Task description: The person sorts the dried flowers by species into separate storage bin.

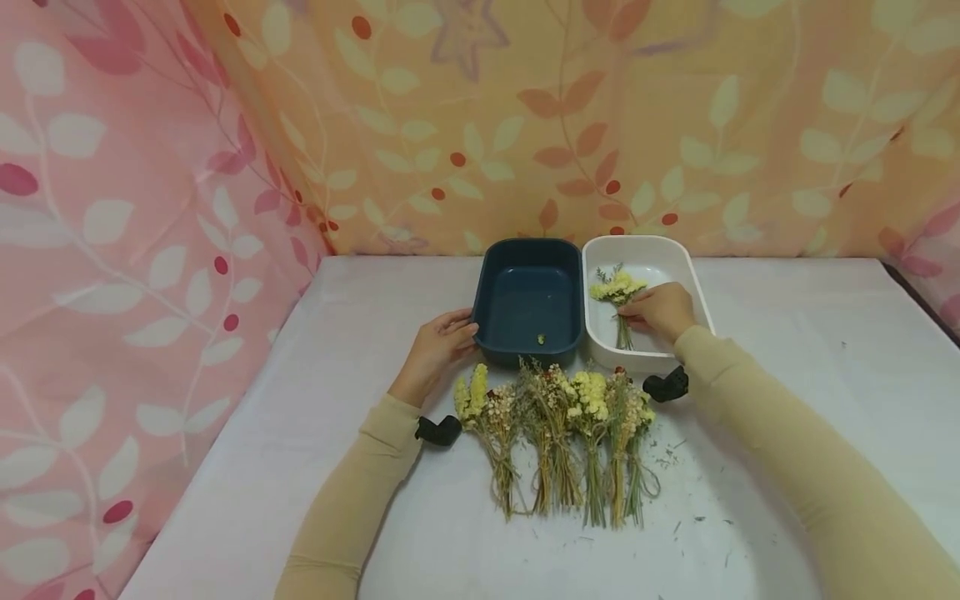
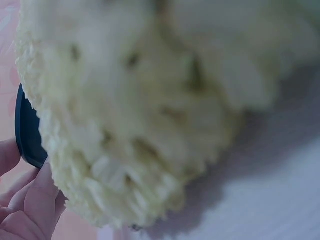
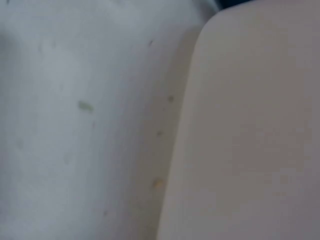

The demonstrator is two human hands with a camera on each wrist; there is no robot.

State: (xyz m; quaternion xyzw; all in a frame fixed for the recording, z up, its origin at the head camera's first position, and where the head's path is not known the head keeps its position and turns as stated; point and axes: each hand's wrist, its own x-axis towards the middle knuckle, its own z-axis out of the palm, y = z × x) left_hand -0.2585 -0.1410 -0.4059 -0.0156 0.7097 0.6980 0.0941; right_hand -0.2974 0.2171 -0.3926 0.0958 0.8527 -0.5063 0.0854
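My right hand (image 1: 663,310) pinches the stems of a small dried flower bunch (image 1: 619,287) with pale yellow heads, inside the white tub (image 1: 701,312). The bunch lies with its heads toward the tub's far left. My left hand (image 1: 438,350) rests its fingers against the near left side of the dark blue tub (image 1: 480,312). In the left wrist view, the fingers (image 2: 40,197) sit right at the blue rim, partly hidden by blurred yellow flower heads (image 2: 120,125). A small green bit (image 1: 541,339) lies in the blue tub. The right wrist view shows the white tub's outer wall (image 3: 245,130) up close.
In front of the tubs lies a row of several tied dried flower bunches (image 1: 555,442), yellow, cream and green. Loose plant scraps (image 1: 700,519) are scattered on the white tablecloth (image 1: 810,375) at right. A patterned curtain (image 1: 510,125) hangs behind the table.
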